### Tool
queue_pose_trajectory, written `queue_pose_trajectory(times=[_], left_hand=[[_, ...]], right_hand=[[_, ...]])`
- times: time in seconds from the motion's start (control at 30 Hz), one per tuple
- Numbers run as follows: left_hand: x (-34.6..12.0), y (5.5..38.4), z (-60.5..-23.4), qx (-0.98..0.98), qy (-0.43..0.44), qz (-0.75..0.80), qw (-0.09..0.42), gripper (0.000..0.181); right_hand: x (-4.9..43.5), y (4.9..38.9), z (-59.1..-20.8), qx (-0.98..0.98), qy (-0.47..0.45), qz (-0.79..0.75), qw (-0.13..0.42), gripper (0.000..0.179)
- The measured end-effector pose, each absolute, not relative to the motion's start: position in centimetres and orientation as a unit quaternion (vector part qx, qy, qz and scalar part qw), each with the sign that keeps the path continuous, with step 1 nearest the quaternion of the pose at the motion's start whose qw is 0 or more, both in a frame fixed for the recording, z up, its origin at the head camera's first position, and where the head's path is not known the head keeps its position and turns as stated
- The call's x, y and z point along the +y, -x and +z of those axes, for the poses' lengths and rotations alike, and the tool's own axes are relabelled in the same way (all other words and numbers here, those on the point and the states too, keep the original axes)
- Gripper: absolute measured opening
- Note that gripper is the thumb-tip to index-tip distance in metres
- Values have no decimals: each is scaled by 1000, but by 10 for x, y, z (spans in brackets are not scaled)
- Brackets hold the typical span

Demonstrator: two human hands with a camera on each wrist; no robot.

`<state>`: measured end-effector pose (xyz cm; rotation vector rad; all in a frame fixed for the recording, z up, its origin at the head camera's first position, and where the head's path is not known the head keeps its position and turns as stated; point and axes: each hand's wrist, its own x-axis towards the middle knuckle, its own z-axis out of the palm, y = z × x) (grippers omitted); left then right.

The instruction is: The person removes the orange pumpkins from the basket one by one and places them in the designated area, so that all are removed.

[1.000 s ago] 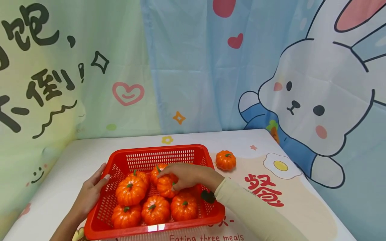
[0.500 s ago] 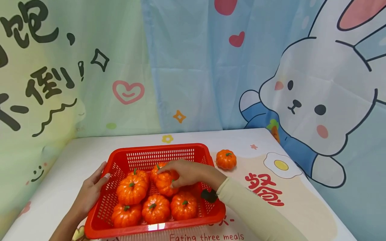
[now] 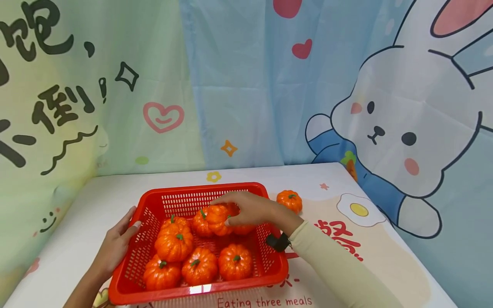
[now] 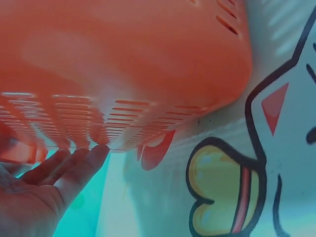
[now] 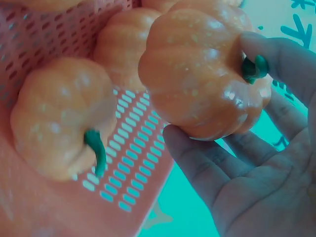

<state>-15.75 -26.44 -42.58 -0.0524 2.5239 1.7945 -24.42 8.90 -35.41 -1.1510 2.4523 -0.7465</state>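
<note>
My right hand (image 3: 248, 207) grips a small orange toy pumpkin (image 5: 197, 74) with a green stem, thumb by the stem and fingers round the far side. It is raised over the back right part of a red plastic basket (image 3: 200, 291). Several like pumpkins lie in the basket, among them a front right pumpkin (image 3: 235, 262) and a left pumpkin (image 3: 174, 244) resting on others. At the basket's left side my left hand (image 3: 117, 244) holds the rim, thumb on top. In the left wrist view its fingertips (image 4: 101, 149) touch the slotted outer wall.
One more pumpkin (image 3: 289, 201) sits on the table, behind and to the right of the basket. A printed white cloth (image 3: 369, 256) covers the table. Behind it hangs a printed curtain (image 3: 239, 107). A dark wrist camera (image 3: 278, 242) is strapped to my right wrist.
My right hand has lifted its pumpkin up and slightly to the right inside the basket. The pile at left has shifted a little to the right. My left hand stays put.
</note>
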Motion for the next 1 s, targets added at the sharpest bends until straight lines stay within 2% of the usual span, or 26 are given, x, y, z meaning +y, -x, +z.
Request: queue_pose_trajectory(times=[0.23, 0.4, 0.47, 0.67, 1.0], left_hand=[[-267, 157, -425, 813, 19, 581, 24, 65], [-267, 156, -425, 815, 25, 578, 28, 65], [-267, 155, -426, 817, 28, 576, 29, 65], [-267, 155, -427, 815, 28, 579, 25, 66], [-263, 158, -426, 811, 18, 585, 22, 65]], right_hand=[[108, 249, -345, 857, 388, -304, 148, 55], [123, 250, -340, 838, 321, -399, 190, 54], [129, 251, -338, 831, 310, -422, 190, 54], [151, 257, -334, 846, 328, -401, 127, 54], [198, 265, -339, 871, 272, -401, 79, 56]])
